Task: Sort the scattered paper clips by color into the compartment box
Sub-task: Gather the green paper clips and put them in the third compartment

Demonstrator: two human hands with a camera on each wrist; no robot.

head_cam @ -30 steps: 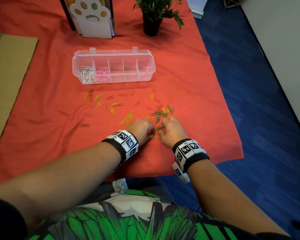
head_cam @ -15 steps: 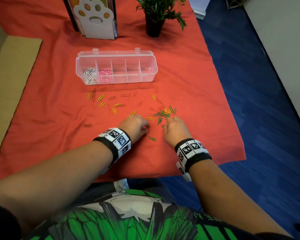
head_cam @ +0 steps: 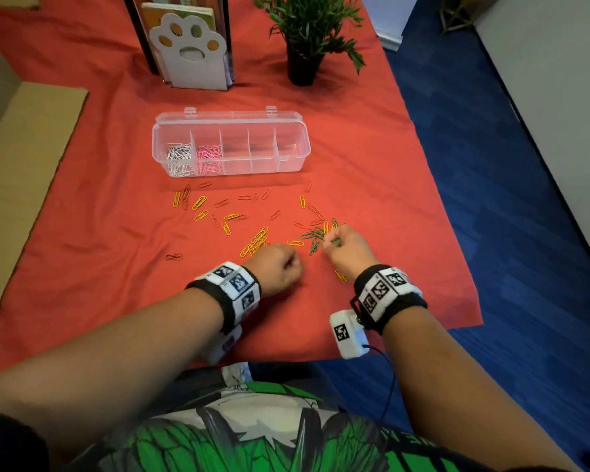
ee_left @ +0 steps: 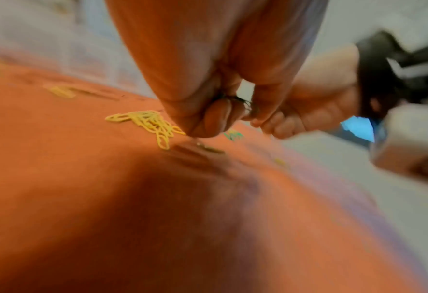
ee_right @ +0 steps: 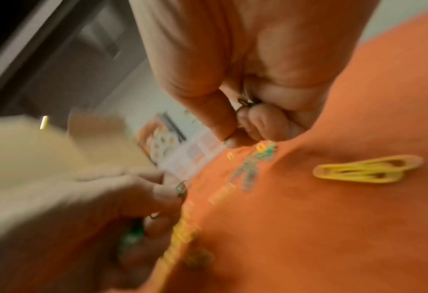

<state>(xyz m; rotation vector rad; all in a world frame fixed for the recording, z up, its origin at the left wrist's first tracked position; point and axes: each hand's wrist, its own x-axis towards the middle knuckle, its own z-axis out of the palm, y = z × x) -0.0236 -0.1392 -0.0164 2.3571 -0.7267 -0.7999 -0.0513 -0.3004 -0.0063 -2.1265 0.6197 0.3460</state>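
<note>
My left hand (head_cam: 280, 267) is clenched on green clips (ee_right: 182, 187), low over the surface (head_cam: 82, 267) beside the yellow clips (head_cam: 256, 240). My right hand (head_cam: 346, 245) pinches more green clips from the green pile (head_cam: 315, 235). Risk, in my judgement: thin clips interlock, so a stray yellow one may ride along, or some may slip from a full fist in transit. The box (head_cam: 230, 119) stands beyond, lid open: white clips (head_cam: 179, 160) in its leftmost compartment, pink clips (head_cam: 209, 160) in the next, the remaining three apparently empty.
</note>
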